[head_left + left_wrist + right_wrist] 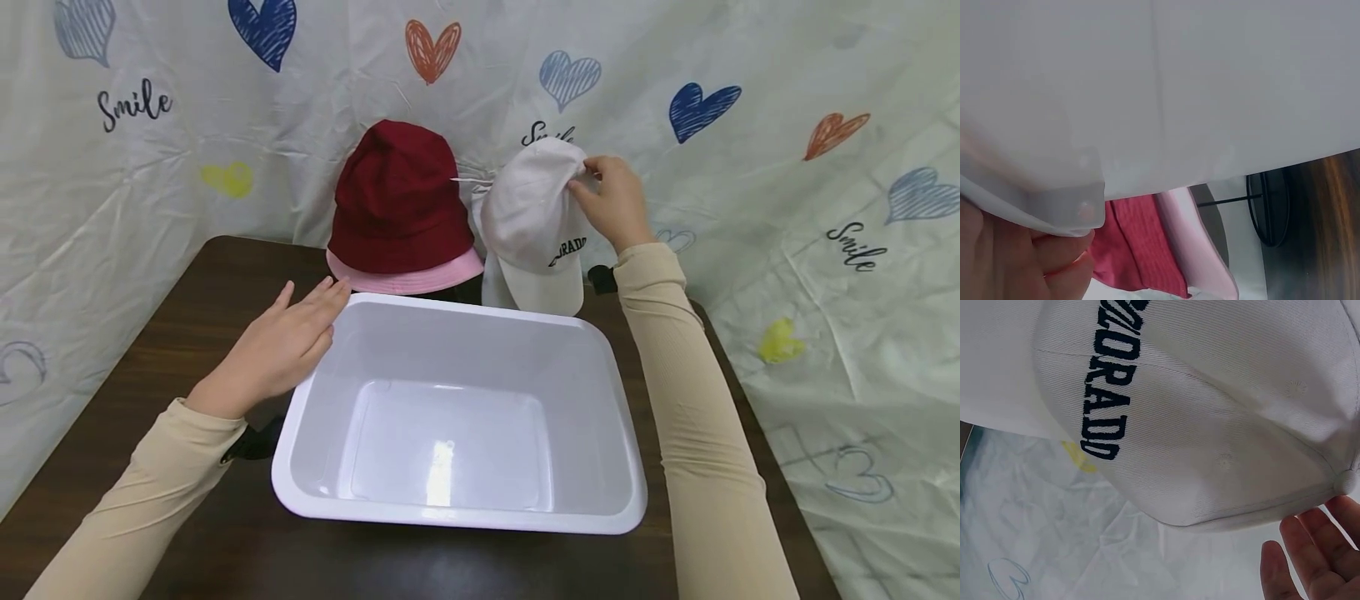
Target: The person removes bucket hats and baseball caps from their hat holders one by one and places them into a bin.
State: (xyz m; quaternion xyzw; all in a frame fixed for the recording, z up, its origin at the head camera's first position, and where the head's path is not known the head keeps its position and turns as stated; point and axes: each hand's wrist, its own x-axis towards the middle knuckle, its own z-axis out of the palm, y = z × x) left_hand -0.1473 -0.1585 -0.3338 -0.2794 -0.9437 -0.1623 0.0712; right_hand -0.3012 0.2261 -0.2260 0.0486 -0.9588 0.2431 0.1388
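My left hand (281,350) lies with straight fingers over the left back corner of a white plastic basin (450,518). From the left wrist view, its fingers (1063,262) show just under the basin's rim corner. At the back, my right hand (613,200) pinches the crown of a white baseball cap (528,204) between thumb and forefinger. Dark letters ending in "ORADO" run across the cap's front, and its brim points down toward the basin. In the right wrist view, fingertips meet the cloth beside the top button (1345,482).
Left of the cap stands a dark red bucket hat (397,200) over a pink brim (412,279). A black wire stand (1266,206) shows under the hats in the left wrist view. Behind the dark wooden table (217,283) hangs a pale curtain (787,208) printed with hearts.
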